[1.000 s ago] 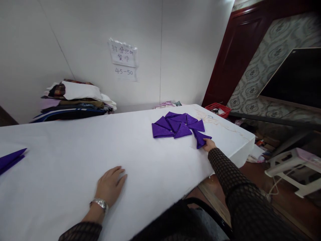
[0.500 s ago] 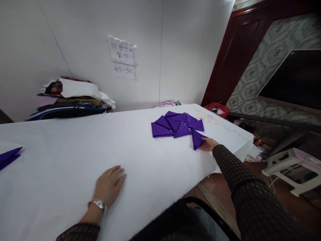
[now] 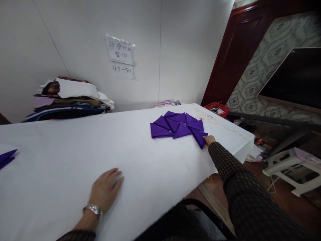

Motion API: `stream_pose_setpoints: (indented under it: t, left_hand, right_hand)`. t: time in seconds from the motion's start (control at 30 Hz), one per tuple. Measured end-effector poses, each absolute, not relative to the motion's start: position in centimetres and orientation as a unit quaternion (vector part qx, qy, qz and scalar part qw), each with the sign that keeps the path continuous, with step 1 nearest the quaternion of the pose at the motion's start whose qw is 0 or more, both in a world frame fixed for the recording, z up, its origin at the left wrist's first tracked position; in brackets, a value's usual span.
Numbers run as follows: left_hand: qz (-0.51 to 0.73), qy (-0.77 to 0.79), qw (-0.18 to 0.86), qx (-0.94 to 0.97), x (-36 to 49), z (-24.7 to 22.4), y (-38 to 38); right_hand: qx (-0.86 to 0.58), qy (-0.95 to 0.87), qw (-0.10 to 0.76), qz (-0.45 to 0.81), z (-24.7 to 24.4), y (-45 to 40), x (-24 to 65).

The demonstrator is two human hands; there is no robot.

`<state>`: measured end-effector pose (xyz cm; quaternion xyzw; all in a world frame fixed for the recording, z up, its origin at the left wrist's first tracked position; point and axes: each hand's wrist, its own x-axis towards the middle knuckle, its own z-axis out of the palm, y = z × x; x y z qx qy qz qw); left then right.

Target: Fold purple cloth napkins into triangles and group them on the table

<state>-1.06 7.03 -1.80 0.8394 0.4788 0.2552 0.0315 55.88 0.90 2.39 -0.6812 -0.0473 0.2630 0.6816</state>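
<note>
My right hand (image 3: 209, 140) grips the right edge of a folded purple napkin (image 3: 199, 137), which lies at the near right end of a cluster of similar folded purple napkins (image 3: 173, 124). The held napkin's upper tip touches or slightly overlaps the cluster. My left hand (image 3: 105, 189), with a silver bracelet (image 3: 93, 210) at the wrist, rests palm down on the white tablecloth (image 3: 135, 174). Its fingers are stretched out and it holds nothing. At the far left edge, part of another purple napkin (image 3: 7, 158) shows.
A pile of folded clothes (image 3: 70, 98) stands behind the table at left. A red basket (image 3: 217, 109) sits beyond the far right corner. A white plastic stool (image 3: 296, 167) stands on the floor at right. Handwritten paper signs (image 3: 121, 53) hang on the wall.
The napkin in my right hand has turned, its lower end swinging to the right and its top closer against the cluster. My left hand stays flat on the cloth.
</note>
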Motion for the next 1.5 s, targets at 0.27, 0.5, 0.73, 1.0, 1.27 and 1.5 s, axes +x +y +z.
stream_pose_setpoints:
  t: [0.27,0.5,0.73,1.0,1.27,1.5]
  left_hand:
    - [0.24,0.491,0.044,0.837,-1.1,-1.8,7.0]
    - [0.242,0.48,0.038,0.842,-1.1,-1.8,7.0]
    - [0.254,0.479,0.039,0.839,-1.1,-1.8,7.0]
    - [0.247,0.478,0.042,0.842,-1.3,-2.1,7.3]
    - [0.236,0.472,0.039,0.849,-1.4,-1.8,7.4]
    - [0.237,0.464,0.033,0.853,-1.4,-1.8,7.5]
  right_hand:
    - [-0.781,-0.044,0.59,0.201,2.5,1.4,56.6]
    - [-0.781,-0.058,0.588,0.203,2.4,1.4,56.7]
    - [-0.816,-0.094,0.528,0.216,2.4,-0.9,56.4]
    - [-0.846,-0.152,0.481,0.171,1.8,-0.7,54.9]
    - [-0.881,-0.237,0.397,0.101,2.3,-1.4,53.7]
    - [-0.905,-0.284,0.306,0.084,1.8,-2.7,53.1]
